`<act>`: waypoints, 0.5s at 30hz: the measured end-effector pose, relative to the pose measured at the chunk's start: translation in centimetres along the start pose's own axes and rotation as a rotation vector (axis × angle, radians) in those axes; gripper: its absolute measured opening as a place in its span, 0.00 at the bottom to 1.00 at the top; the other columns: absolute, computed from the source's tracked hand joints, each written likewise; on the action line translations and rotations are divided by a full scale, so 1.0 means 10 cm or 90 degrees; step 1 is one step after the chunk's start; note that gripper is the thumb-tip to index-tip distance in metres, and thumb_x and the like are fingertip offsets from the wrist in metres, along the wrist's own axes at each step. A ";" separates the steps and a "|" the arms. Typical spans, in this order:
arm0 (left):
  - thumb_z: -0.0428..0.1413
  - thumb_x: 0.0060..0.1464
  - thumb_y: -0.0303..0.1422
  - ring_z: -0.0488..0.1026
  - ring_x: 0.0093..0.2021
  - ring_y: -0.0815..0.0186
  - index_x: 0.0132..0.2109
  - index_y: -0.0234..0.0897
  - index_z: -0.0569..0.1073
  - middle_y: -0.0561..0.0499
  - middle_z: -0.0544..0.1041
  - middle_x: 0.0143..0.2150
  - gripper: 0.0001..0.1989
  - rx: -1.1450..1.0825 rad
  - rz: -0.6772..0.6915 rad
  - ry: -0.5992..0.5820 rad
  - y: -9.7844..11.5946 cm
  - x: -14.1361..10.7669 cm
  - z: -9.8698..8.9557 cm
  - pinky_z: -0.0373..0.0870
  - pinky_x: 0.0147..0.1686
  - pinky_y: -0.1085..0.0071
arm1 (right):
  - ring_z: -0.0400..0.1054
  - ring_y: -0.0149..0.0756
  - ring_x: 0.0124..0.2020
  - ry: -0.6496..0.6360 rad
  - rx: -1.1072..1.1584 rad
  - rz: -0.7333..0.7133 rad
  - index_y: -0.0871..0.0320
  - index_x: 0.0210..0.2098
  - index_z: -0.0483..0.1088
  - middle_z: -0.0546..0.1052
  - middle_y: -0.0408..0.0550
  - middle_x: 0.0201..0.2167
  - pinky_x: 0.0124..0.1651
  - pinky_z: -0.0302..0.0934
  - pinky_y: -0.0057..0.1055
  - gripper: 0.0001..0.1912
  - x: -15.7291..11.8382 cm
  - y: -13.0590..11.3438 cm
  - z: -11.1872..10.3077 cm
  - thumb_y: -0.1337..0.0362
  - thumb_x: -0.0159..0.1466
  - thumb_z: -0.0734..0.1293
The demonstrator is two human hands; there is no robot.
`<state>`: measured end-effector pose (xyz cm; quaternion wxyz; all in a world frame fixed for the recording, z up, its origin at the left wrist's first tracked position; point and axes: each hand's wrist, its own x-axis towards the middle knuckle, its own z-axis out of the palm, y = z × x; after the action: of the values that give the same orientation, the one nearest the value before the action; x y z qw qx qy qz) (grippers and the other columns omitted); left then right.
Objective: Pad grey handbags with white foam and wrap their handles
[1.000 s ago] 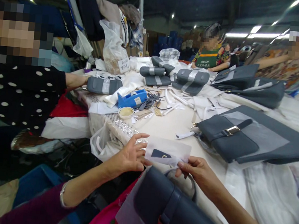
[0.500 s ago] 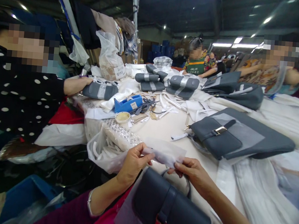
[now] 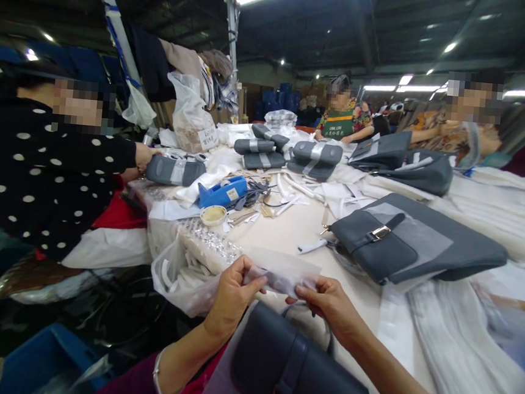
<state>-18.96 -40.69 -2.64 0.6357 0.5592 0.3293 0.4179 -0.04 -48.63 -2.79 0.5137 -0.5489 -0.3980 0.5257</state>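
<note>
Between my two hands stretches a translucent sheet of wrapping tissue (image 3: 284, 265), folded over something dark and narrow that I cannot make out. My left hand (image 3: 238, 284) pinches its left end between thumb and fingers. At the other end my right hand (image 3: 320, 299) grips the sheet the same way. Just below lies a dark navy handbag (image 3: 271, 351) with a flap, a strap and a red-covered buckle, resting on my lap against the table edge. Another translucent sheet sticks out at the bag's left side.
A larger grey bag (image 3: 443, 237) lies to the right on the table. A blue tape dispenser (image 3: 223, 192) and a tape roll (image 3: 213, 215) stand among scraps. Taped grey pouches (image 3: 314, 155) sit farther back. A plastic bag of white strips (image 3: 182, 276) hangs at the edge. Co-workers sit left and behind.
The view has shifted slightly. Both hands keep hold of the tissue sheet in nearly the same place. The co-worker on the left has leaned in over a grey pouch.
</note>
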 end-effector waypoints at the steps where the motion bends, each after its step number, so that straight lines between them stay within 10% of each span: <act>1: 0.62 0.47 0.31 0.67 0.27 0.73 0.34 0.38 0.63 0.58 0.69 0.27 0.13 -0.024 0.005 0.002 0.02 0.00 0.01 0.67 0.30 0.76 | 0.51 0.23 0.16 -0.010 0.009 -0.007 0.62 0.32 0.75 0.77 0.48 0.23 0.20 0.40 0.26 0.19 0.00 0.00 0.00 0.51 0.53 0.72; 7: 0.65 0.43 0.29 0.70 0.30 0.72 0.57 0.43 0.58 0.54 0.75 0.38 0.35 -0.130 -0.030 -0.043 0.11 0.07 -0.02 0.65 0.29 0.78 | 0.51 0.23 0.16 -0.042 0.018 -0.017 0.63 0.30 0.76 0.79 0.52 0.26 0.21 0.41 0.27 0.19 0.01 -0.01 -0.02 0.50 0.54 0.71; 15: 0.66 0.41 0.37 0.65 0.20 0.74 0.33 0.29 0.74 0.52 0.74 0.24 0.16 -0.084 -0.170 -0.065 -0.01 0.16 -0.02 0.61 0.21 0.77 | 0.54 0.22 0.15 -0.068 0.015 -0.029 0.66 0.33 0.75 0.78 0.53 0.26 0.20 0.45 0.25 0.19 0.05 0.05 -0.08 0.52 0.56 0.71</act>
<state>-18.46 -39.19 -2.71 0.7368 0.4880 0.3398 0.3218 0.74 -48.34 -3.41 0.5101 -0.5047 -0.4307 0.5474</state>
